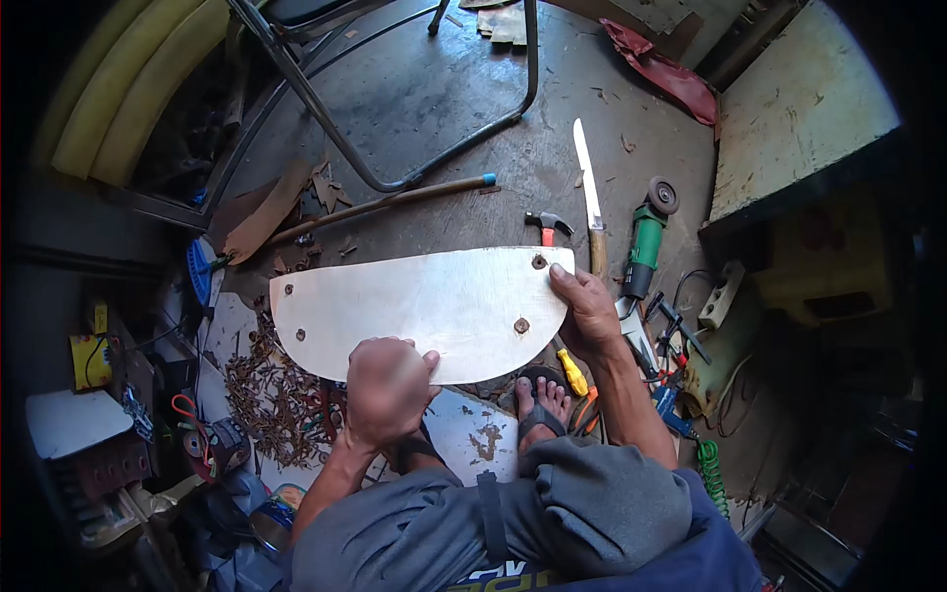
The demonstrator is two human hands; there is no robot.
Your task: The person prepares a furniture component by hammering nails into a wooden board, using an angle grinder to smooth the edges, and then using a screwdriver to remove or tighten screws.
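A pale wooden board (414, 301) with a straight far edge and a rounded near edge is held up over the floor. Several dark metal fittings sit in holes near its two ends. My right hand (590, 308) grips the board's right end, thumb on the upper face. At the near edge, left of the middle, my left hand (380, 409) is closed on the board; part of it is blurred. Just beyond the board lies a claw hammer (548, 227), its handle partly covered. A long knife (589, 187) with a wooden handle rests to its right.
A green angle grinder (646, 242) lies right of the knife. A yellow screwdriver (571, 371) is by my right foot. Rusty nails or screws (276, 400) are heaped at left. A metal-framed chair (395, 183) and a blue-tipped pole (414, 194) are beyond the board.
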